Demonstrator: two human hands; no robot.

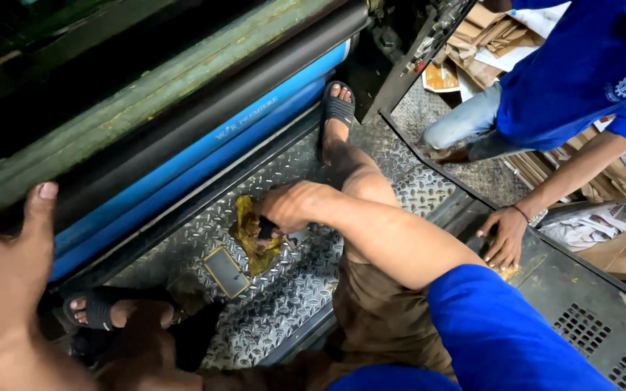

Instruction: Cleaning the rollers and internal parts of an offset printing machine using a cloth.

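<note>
Your right hand [284, 206] is closed on a crumpled yellow rag [251, 235], and it lies on the bumpy metal floor plate [291, 282] just beside the big blue roller [204, 148]. Something small and dark sits in your fist too — too hidden to tell what. Your left hand [5, 268] is open, thumb up, holding nothing, close to the camera and partly cut off. Your feet wear dark sandals [336, 108]. Another person's hand [503, 235] rests flat on the machine edge [588, 289] — their face is out of view.
</note>
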